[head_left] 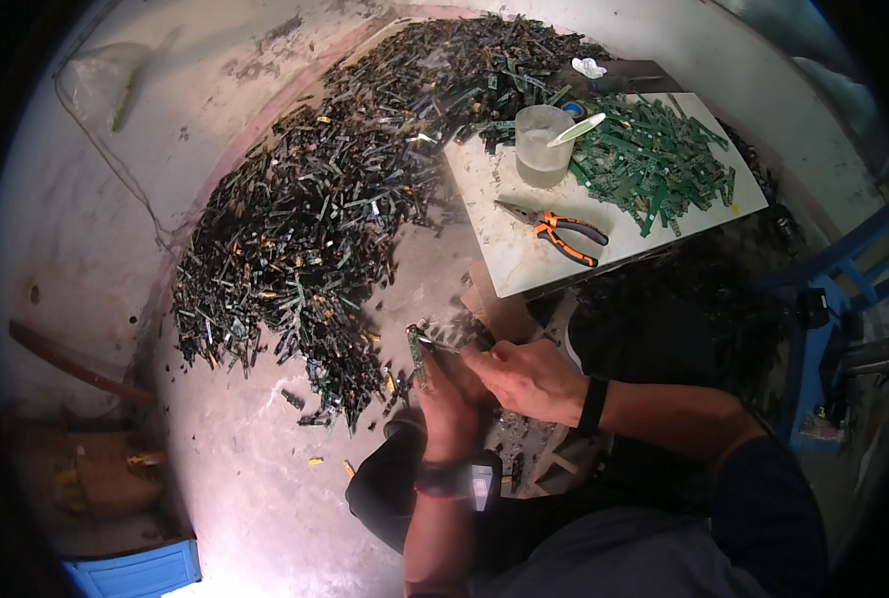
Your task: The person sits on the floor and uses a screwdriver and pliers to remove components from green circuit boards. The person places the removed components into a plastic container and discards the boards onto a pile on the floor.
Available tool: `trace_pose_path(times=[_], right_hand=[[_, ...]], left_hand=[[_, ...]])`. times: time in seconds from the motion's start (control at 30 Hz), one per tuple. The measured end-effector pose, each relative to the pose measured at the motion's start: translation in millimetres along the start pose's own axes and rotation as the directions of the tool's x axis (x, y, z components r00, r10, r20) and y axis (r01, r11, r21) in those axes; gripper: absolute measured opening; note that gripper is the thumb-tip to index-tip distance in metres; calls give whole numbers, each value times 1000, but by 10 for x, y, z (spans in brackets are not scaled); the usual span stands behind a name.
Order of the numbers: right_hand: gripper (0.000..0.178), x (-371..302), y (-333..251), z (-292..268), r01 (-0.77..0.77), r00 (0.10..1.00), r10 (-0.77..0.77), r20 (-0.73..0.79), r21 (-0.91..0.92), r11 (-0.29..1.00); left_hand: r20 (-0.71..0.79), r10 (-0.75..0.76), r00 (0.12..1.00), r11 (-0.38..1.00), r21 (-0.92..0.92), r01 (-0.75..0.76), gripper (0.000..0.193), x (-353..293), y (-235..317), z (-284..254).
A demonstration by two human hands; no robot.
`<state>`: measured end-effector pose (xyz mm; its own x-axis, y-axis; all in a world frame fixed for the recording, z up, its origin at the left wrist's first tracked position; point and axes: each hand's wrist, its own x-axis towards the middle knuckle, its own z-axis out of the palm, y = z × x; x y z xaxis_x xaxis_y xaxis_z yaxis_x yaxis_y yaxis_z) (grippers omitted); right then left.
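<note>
My left hand [446,407] is closed around a narrow green circuit board strip [416,351], which sticks up past the fingers. From the right, my right hand [532,381] reaches across, its fingers pinching a thin metal tool [439,345]. The tool's tip meets or nearly meets the upper part of the strip; its exact kind is too small to tell. Both hands are close together above my lap, in front of the small white table.
Dark board strips lie in a large heap [305,239] on the floor. On the white table [479,224] are orange-and-black pliers [554,231], a cloudy plastic cup [542,149], a pale-handled tool [579,130] and a pile of green board strips [654,159]. A blue chair [823,329] stands at right.
</note>
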<state>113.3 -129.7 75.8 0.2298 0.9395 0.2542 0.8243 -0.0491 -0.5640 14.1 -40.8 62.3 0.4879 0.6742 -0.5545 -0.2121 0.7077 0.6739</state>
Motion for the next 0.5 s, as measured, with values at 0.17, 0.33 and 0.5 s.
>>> trace_pose_path(times=[0.17,0.33,0.5], right_hand=[[20,259,344,-474,-398,879,91,468,615,681],[27,286,696,-882,-168,932,253,-259,310,936],[23,179,1132,-1022,-488,813,426,-398,-64,871]], left_hand=[[161,-141,977,981,-113,160,47,210,-261,-554],[335,-243,910,927,-197,320,51,262,-143,-747],[339,-265,903,904,-239,355,44,72,-85,-430]])
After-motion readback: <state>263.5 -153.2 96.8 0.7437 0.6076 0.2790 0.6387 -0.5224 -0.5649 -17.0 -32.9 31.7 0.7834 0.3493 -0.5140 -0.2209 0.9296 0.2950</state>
